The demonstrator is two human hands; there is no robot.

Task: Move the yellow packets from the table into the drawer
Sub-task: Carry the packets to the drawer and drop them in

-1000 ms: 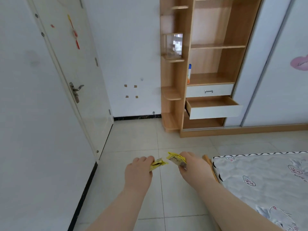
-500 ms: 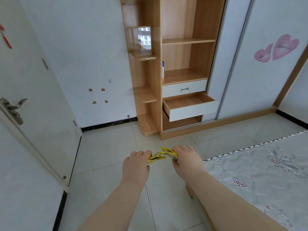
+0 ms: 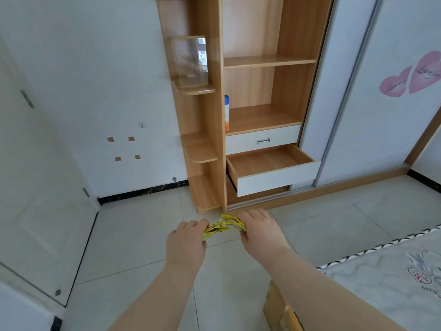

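Note:
My left hand grips a yellow packet above the tiled floor. Beside it, my right hand grips another yellow packet; the two packets touch between my hands. Ahead and slightly right, the lower white-fronted drawer of the wooden wardrobe stands pulled out, its wooden inside bare. The drawer above it is closed. No table is in view.
A bed with a patterned cover fills the lower right, its wooden frame under my right forearm. White door at left. A spray can stands on the wardrobe shelf. A sliding door with pink heart stickers is at right.
The view has moved closer to the wardrobe and turned right, so the open drawer looks larger. My hands have come together until the two packets touch.

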